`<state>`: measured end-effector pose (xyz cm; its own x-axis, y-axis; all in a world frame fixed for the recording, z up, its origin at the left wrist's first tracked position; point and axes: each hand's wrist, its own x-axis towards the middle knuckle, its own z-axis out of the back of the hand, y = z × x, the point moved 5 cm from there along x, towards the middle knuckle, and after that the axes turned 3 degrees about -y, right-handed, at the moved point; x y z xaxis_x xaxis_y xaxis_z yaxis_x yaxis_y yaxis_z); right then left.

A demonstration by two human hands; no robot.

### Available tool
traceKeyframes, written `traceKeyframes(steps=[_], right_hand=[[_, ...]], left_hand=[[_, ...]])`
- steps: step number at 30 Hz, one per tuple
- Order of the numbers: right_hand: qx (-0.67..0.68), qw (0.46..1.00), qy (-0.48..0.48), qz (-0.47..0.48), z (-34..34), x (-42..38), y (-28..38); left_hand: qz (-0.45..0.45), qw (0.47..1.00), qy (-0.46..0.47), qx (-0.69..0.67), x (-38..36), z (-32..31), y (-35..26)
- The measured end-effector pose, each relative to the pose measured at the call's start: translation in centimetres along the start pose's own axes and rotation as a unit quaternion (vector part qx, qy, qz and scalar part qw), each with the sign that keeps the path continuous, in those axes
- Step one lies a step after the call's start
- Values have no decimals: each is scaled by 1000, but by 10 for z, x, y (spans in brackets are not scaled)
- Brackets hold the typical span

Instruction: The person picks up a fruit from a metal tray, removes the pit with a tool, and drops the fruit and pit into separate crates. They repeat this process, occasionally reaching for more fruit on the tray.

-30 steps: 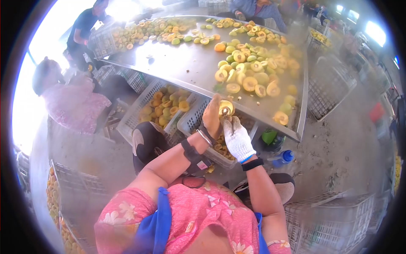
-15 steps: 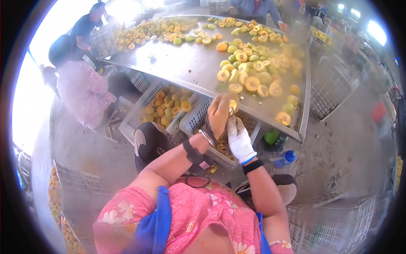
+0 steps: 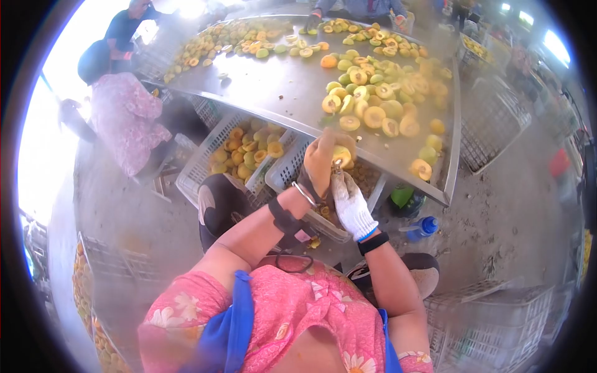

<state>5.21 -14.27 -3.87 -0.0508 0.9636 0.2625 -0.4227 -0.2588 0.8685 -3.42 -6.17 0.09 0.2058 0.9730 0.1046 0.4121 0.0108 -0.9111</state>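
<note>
My left hand point(image 3: 320, 163) is closed around an apricot half point(image 3: 342, 155), its cut face and brown centre turned towards me. Just below it, my right hand point(image 3: 350, 202), in a white knitted glove, has its fingers pinched together against the fruit's lower edge. Something small and dark shows at those fingertips, too small to name. Both hands are over a white crate point(image 3: 292, 168) of small brown pits, at the near edge of the metal table point(image 3: 273, 102). More apricot halves point(image 3: 374, 116) lie on the tabletop beyond my hands.
A second crate point(image 3: 189, 180) with pitted apricot halves stands left of the first. On the floor to the right is a blue bottle point(image 3: 425, 227). Stacked crates point(image 3: 497, 323) stand at lower right. Co-workers sit at the left point(image 3: 124, 118) and across the table point(image 3: 360, 9).
The apricot half has turned and sits slightly lower between my hands. Across the table, a co-worker's dark-gloved hand now reaches onto the fruit. The person in pink at the left has shifted.
</note>
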Motion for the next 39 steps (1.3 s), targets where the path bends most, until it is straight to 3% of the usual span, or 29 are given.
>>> traceKeyframes(steps=[2, 3, 5, 6, 7, 9, 11, 12, 14, 16, 18, 22, 25, 28, 30, 31, 34, 36, 39], right_hand=[[-197, 962, -9, 188, -9, -10, -22], [-260, 930, -16, 260, -11, -17, -31], [-180, 974, 48, 130, -4, -10, -33], [-237, 947, 4, 217, 0, -10, -38], [-296, 907, -55, 295, 3, -11, -44], [-86, 988, 55, 116, 1, -4, -42], [128, 986, 75, -73, 1, -3, -19], [237, 955, 70, -167, 2, -3, -8], [502, 792, 251, -241, -6, -7, -26], [550, 740, 263, -284, -13, -8, -16], [412, 853, 130, -293, -21, -10, 8], [351, 869, 59, -344, -27, -5, 29], [349, 874, 67, -331, -27, -5, 31], [388, 837, 138, -359, -29, -11, 45], [458, 791, 173, -367, -36, -10, 35], [491, 766, 189, -370, -39, -14, 30], [508, 763, 186, -353, -41, -16, 30], [601, 683, 124, -396, -59, -9, 15], [688, 585, 262, -339, -54, -19, 17]], left_hand=[[54, 992, 113, -27, 2, 3, 1], [82, 993, 75, -27, 2, 7, 8], [-125, 985, 41, 112, 15, 16, 14], [-219, 959, 0, 182, 20, 20, 18], [-144, 975, 63, 155, 4, 5, -16], [-28, 983, 67, 170, 8, 14, -16], [-8, 986, 85, 146, 14, 14, 8], [-11, 984, 94, 152, 15, 17, 9], [-28, 978, 108, 176, 10, 18, -2], [-37, 970, 127, 204, -5, 12, -29], [-36, 961, 144, 233, -15, 10, -47], [50, 988, 144, 18, -21, 11, -51], [-39, 977, 197, 67, -14, 11, -50], [-16, 966, 221, 135, -16, 12, -55], [9, 975, 195, 103, -20, 13, -63], [25, 980, 182, 76, -26, 14, -64], [105, 980, 130, -106, -31, 19, -48], [122, 968, 57, -211, -29, 29, -29], [103, 973, 26, -204, -10, 47, 9]])
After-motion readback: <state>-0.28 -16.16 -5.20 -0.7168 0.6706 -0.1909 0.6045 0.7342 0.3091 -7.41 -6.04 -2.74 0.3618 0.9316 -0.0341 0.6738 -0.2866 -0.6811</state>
